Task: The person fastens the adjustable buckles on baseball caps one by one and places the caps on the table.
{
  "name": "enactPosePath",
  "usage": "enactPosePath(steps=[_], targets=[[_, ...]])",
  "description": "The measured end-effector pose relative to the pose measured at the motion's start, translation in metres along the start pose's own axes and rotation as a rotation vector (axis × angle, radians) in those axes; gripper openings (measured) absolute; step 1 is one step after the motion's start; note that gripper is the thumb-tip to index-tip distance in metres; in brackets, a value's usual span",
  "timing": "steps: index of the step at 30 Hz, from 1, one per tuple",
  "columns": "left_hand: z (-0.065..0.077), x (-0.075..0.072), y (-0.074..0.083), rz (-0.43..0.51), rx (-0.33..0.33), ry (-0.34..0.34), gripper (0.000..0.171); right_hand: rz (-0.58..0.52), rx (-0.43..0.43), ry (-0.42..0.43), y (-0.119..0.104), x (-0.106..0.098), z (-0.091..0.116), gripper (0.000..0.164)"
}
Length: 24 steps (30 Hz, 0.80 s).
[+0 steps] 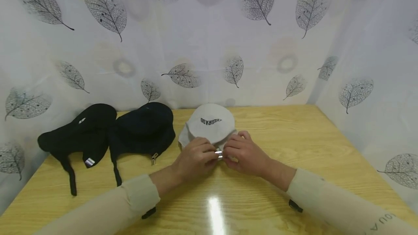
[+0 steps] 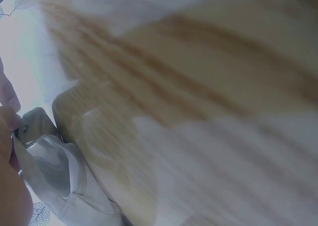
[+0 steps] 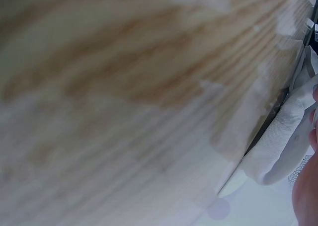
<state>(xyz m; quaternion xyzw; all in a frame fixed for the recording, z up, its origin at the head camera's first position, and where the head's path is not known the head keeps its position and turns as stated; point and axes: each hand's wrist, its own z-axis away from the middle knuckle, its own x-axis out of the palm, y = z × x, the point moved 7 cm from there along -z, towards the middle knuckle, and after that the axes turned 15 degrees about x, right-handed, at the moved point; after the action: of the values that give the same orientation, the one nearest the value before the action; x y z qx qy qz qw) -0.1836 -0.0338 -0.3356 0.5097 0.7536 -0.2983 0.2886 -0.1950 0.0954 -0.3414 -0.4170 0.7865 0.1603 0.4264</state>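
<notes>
A pale grey baseball cap (image 1: 212, 117) with dark lettering lies on the table, in front of both hands. At its near edge, my left hand (image 1: 196, 156) pinches the cap's strap beside a shiny metal buckle (image 1: 219, 154). From the other side, my right hand (image 1: 245, 154) holds the strap end by the buckle with curled fingers. The left wrist view shows the cap's open hollow (image 2: 52, 166) and fingertips at its edge. In the right wrist view the cap's band (image 3: 278, 141) appears beside the fingers. The fingers hide much of the strap.
Two dark caps lie to the left: a black one (image 1: 94, 130) at the far left and another (image 1: 142, 130) next to it, with straps hanging toward the front. A metal buckle (image 1: 154, 158) shows on the nearer one. Leaf-patterned curtains (image 1: 202, 46) enclose the wooden table (image 1: 277, 130).
</notes>
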Motion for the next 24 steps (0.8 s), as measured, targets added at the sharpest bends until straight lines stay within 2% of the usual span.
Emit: enactPosePath(steps=[24], targets=[[0.0005,0.0012,-0.0006,-0.006,0.008,-0.002,0.009,-0.001,-0.01,-0.005,-0.0022,-0.0008,-0.0003,0.019]])
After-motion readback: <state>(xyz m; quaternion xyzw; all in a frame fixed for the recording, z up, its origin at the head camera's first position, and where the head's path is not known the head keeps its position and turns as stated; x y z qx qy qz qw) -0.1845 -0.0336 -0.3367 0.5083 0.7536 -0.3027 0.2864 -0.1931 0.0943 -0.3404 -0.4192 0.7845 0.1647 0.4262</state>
